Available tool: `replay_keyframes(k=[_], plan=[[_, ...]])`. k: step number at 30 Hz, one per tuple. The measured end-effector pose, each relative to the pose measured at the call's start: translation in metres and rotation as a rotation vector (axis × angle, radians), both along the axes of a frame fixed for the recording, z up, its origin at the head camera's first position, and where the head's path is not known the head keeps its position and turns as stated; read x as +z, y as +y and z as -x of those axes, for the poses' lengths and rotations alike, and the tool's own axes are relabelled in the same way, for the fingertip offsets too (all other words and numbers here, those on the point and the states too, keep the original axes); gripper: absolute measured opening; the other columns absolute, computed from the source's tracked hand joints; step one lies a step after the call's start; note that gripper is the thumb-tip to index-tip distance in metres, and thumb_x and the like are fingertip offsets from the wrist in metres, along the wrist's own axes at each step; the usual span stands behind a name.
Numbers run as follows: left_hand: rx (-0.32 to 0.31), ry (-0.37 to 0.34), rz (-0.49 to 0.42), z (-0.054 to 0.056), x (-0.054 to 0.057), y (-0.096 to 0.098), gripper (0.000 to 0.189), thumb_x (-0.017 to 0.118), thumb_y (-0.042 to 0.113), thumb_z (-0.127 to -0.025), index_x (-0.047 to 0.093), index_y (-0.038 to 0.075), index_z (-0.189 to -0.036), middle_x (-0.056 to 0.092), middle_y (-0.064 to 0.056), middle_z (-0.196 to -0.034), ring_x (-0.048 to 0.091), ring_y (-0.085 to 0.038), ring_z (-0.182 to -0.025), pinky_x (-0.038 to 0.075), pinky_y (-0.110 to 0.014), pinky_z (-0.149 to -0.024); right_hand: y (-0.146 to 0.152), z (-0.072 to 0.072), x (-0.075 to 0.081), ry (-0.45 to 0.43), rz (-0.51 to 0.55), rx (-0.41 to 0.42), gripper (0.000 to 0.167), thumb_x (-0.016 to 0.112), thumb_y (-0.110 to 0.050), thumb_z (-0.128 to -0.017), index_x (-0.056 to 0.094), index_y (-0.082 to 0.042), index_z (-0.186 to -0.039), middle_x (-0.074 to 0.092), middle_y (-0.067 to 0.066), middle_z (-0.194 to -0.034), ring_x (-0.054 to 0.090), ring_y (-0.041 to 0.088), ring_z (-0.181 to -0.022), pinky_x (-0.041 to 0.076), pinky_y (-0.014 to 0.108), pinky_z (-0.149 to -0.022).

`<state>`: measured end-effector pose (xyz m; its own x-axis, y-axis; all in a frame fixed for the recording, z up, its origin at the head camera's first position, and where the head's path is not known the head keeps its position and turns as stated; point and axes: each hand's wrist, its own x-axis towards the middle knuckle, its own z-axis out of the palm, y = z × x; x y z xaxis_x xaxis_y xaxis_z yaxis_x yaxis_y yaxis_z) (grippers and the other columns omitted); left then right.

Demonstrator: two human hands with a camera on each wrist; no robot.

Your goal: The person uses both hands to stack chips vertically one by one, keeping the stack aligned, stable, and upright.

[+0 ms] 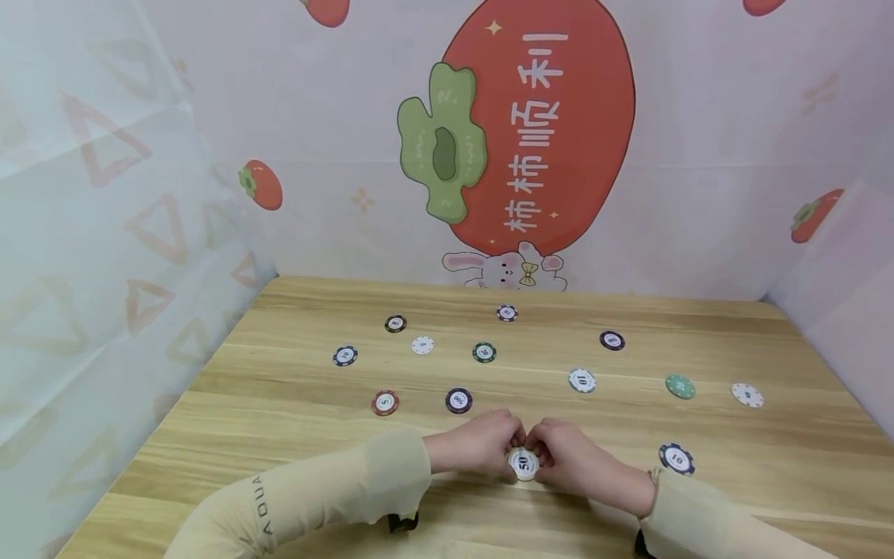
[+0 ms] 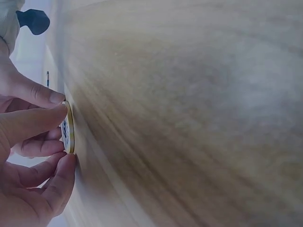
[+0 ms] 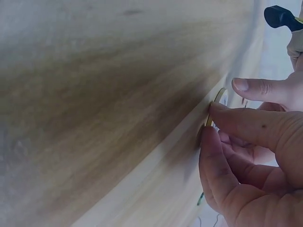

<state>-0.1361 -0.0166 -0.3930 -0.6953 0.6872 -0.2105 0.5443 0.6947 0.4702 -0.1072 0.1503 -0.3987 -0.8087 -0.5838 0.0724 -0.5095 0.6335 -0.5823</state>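
Near the front middle of the table, a yellow-edged poker chip marked 50 (image 1: 523,463) is between both hands. My left hand (image 1: 482,446) pinches it from the left; in the left wrist view its thumb lies over the chip (image 2: 69,127) and its fingertips are at the lower edge. From the other side my right hand (image 1: 576,462) pinches the chip's edge (image 3: 219,96) between thumb and index finger. Both wrist views show the chip tilted edge-on, close to the wooden surface. Nearest the left hand lies a purple 500 chip (image 1: 459,401); right of the right hand is a blue 10 chip (image 1: 677,459).
Other chips lie flat and apart on the wooden table (image 1: 293,442): a red 5 chip (image 1: 385,402), a light-blue 10 chip (image 1: 582,380), a green chip (image 1: 680,386), a white chip (image 1: 747,394) and several farther back. A printed cloth (image 1: 335,233) hangs behind the table.
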Motion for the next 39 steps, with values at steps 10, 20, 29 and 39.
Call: replay_keyframes(k=[10, 20, 29, 39], plan=[[-0.051, 0.080, 0.012, -0.007, 0.003, -0.006, 0.036, 0.079, 0.013, -0.063, 0.062, 0.011, -0.095, 0.048, 0.007, -0.083, 0.042, -0.001, -0.072, 0.037, -0.012, -0.064, 0.007, 0.007, 0.006, -0.024, -0.045, 0.020, 0.021, 0.069, 0.001, -0.065, 0.061, -0.005, -0.083, 0.051, -0.004, -0.075, 0.045, 0.005, -0.066, 0.041, 0.021, -0.057], [-0.075, 0.149, 0.040, -0.007, 0.001, -0.005, 0.037, 0.081, 0.020, -0.063, 0.062, 0.013, -0.094, 0.047, 0.009, -0.084, 0.043, 0.000, -0.073, 0.037, -0.011, -0.068, 0.031, 0.037, 0.004, 0.263, -0.190, 0.025, 0.018, 0.071, 0.002, -0.069, 0.063, -0.004, -0.084, 0.058, 0.003, -0.084, 0.057, 0.019, -0.079, 0.049, 0.032, -0.070], [-0.072, 0.155, 0.055, -0.009, 0.004, -0.006, 0.036, 0.081, 0.021, -0.063, 0.062, 0.013, -0.092, 0.046, 0.009, -0.083, 0.044, -0.001, -0.072, 0.037, -0.011, -0.067, 0.047, 0.059, 0.006, 0.299, -0.253, 0.012, 0.027, 0.069, 0.006, -0.070, 0.064, 0.000, -0.095, 0.062, 0.010, -0.094, 0.058, 0.027, -0.090, 0.048, 0.041, -0.079], [-0.077, 0.160, 0.059, -0.010, 0.002, -0.007, 0.036, 0.080, 0.023, -0.065, 0.062, 0.014, -0.095, 0.049, 0.009, -0.087, 0.045, 0.000, -0.075, 0.038, -0.012, -0.070, 0.059, 0.074, -0.002, 0.280, -0.285, -0.072, 0.026, 0.064, 0.005, -0.078, 0.062, 0.003, -0.105, 0.059, 0.020, -0.108, 0.055, 0.036, -0.102, 0.046, 0.046, -0.085]])
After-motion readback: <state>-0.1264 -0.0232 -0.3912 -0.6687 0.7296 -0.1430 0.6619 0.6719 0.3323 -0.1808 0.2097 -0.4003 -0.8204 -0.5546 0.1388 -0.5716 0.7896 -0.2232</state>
